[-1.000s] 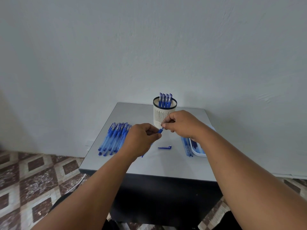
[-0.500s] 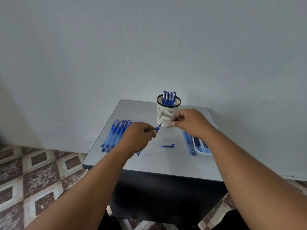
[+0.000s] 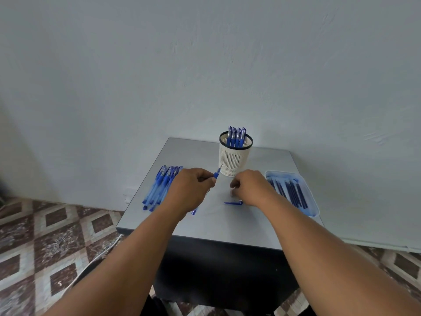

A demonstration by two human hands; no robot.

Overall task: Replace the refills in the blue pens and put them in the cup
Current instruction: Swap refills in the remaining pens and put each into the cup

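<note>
Left hand (image 3: 190,190) grips a blue pen (image 3: 216,175) in curled fingers; tip end sticks out up and to the right, toward the foot of the cup (image 3: 234,159), and the barrel's tail shows below the hand near the wrist. Right hand (image 3: 250,187) hovers low over the worktop (image 3: 218,222), fingers curled under; whether it holds anything I cannot tell. Loose blue pen cap (image 3: 233,203) lies flat just beside the right hand's thumb side. Cup is white, slotted, dark-rimmed, upright at the back centre, with four capped blue pens (image 3: 237,135) standing in it. Row of blue pens (image 3: 159,185) lies on the left, partly behind the left hand. Tray (image 3: 312,206) on the right holds dark blue refills (image 3: 293,192).
</note>
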